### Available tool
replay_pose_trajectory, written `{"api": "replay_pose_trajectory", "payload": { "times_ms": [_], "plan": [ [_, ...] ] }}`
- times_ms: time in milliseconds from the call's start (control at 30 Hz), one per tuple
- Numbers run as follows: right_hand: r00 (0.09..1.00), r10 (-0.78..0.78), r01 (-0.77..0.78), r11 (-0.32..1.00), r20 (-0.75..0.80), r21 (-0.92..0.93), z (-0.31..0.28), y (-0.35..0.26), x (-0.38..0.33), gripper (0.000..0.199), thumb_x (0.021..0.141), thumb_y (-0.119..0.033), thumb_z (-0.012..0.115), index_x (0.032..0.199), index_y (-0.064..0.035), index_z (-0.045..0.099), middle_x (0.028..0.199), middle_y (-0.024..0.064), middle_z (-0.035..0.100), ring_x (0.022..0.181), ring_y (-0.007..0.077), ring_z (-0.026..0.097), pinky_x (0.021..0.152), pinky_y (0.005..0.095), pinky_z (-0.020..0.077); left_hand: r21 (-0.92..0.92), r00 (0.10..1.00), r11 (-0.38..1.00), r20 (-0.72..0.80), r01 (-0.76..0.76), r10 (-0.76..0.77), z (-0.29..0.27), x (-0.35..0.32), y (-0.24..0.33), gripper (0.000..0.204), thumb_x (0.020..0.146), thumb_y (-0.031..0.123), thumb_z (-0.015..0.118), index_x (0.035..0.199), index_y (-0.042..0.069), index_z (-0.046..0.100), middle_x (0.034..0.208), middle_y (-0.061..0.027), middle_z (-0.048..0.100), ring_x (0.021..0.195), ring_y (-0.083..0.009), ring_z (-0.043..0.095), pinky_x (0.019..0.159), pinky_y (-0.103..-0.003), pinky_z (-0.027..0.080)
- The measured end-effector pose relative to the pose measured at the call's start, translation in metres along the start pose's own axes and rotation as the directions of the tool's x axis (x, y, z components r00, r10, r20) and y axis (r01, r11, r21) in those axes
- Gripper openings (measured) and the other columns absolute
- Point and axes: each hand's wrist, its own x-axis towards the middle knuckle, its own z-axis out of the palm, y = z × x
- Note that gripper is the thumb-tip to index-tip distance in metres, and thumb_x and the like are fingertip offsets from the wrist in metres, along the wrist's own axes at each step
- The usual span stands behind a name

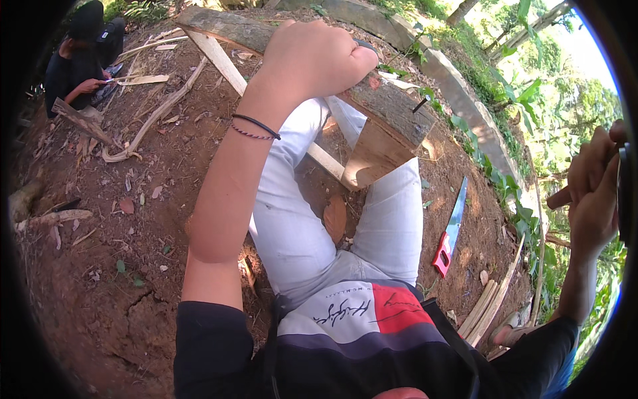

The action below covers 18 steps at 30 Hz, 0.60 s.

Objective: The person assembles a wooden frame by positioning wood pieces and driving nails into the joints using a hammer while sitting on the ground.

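My left hand (319, 56) is closed in a fist over a weathered wooden plank (392, 110) held above my knees. A nail (419, 106) stands partly out of the plank's right end. Below that end, a wooden block (375, 156) meets the plank, and a pale wooden strip (325, 165) runs from it toward the upper left under my forearm. At the far right, my right hand (593, 189) is raised, closed around a brown wooden handle (559, 198); the rest of that tool is cut off at the picture's edge.
A handsaw with a red handle (442, 255) lies on the dirt right of my leg. Several wood strips (487, 307) lie nearer me. A person (76, 66) sits at the upper left, holding a pale strip. A low concrete edge (458, 90) curves behind, beside plants.
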Motion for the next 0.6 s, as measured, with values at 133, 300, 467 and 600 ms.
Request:
{"api": "replay_pose_trajectory", "payload": {
  "times_ms": [133, 300, 467, 600],
  "plan": [
    [0.978, -0.005, 0.086, 0.920, 0.209, -0.382, 0.014, 0.011, -0.001, 0.025, 0.103, -0.030, 0.040, 0.097, -0.0074, 0.050, 0.063, -0.0029, 0.039, 0.051, 0.0073, 0.033, 0.045, 0.0205, 0.0237, 0.064, 0.998, 0.998, -0.054, -0.007, 0.010, 0.001, 0.006, 0.003, 0.039, 0.079, 0.035, 0.043, 0.065, 0.012, 0.072, 0.065, -0.0138, 0.066, 0.067, -0.0314, 0.065, 0.079, -0.040, 0.049],
    [0.988, -0.089, 0.134, 0.906, 0.129, -0.400, 0.017, 0.009, -0.005, 0.026, 0.104, -0.029, 0.039, 0.093, -0.0079, 0.049, 0.066, -0.0028, 0.040, 0.053, 0.0100, 0.034, 0.049, 0.0261, 0.0292, 0.046, 0.998, 0.998, -0.047, -0.045, 0.047, 0.002, 0.008, 0.001, 0.040, 0.079, 0.034, 0.042, 0.061, 0.013, 0.071, 0.062, -0.0101, 0.066, 0.065, -0.0294, 0.065, 0.076, -0.039, 0.050],
    [0.993, 0.082, -0.092, 0.988, 0.086, 0.121, -0.001, 0.006, 0.009, 0.028, 0.103, -0.034, 0.042, 0.095, -0.0088, 0.051, 0.066, -0.0017, 0.043, 0.049, 0.0064, 0.035, 0.041, 0.0207, 0.0242, 0.047, 0.997, 0.996, -0.005, -0.072, 0.072, 0.003, 0.008, 0.000, 0.040, 0.079, 0.034, 0.042, 0.060, 0.012, 0.070, 0.062, -0.0087, 0.066, 0.065, -0.0287, 0.065, 0.075, -0.039, 0.050],
    [0.948, -0.115, 0.254, 0.836, 0.297, -0.486, 0.029, 0.018, 0.003, 0.038, 0.104, -0.038, 0.036, 0.088, -0.0072, 0.051, 0.057, -0.0024, 0.037, 0.044, 0.0064, 0.033, 0.035, 0.0231, 0.0256, 0.145, 0.990, 0.985, -0.092, -0.090, 0.104, 0.009, 0.014, -0.003, 0.041, 0.079, 0.034, 0.041, 0.060, 0.011, 0.069, 0.063, -0.0097, 0.066, 0.066, -0.0283, 0.066, 0.075, -0.039, 0.050]
  ]
}}
